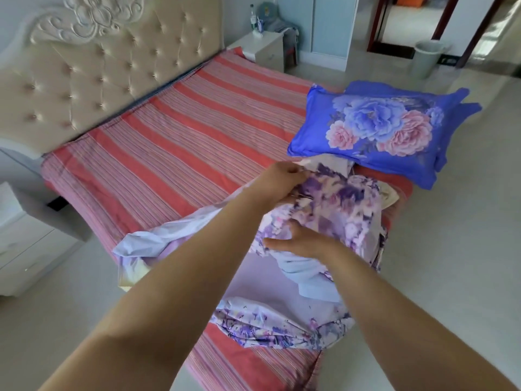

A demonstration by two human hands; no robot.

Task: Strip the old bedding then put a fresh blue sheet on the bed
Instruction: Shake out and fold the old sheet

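I see the bed [174, 142] covered by a red-and-pink striped sheet [158, 153], bare over most of its surface. Old bedding, a purple floral sheet [332, 210], sits bunched in a heap near the bed's foot corner, on the side away from the headboard [93, 66]. Part of it trails flat toward me, pale underside up.

Left hand [282, 179]: at the top of the heap, on its headboard side, fingers curled and pinching a fold of the purple floral sheet.

Right hand [298, 241]: on the heap's near face, fingers spread and fairly straight, pressing the cloth; I see no curl around it.

2 blue floral pillows [380, 128] lie stacked at the bed's far edge, just beyond the heap, the lower 1 mostly hidden.

Beside the headboard's far end: a white nightstand [265, 49] with a bottle [253, 19] on it. Another white nightstand [25, 241] stands at the bed's near side. A pale bin [427, 59] stands well apart from the bed, by a doorway.
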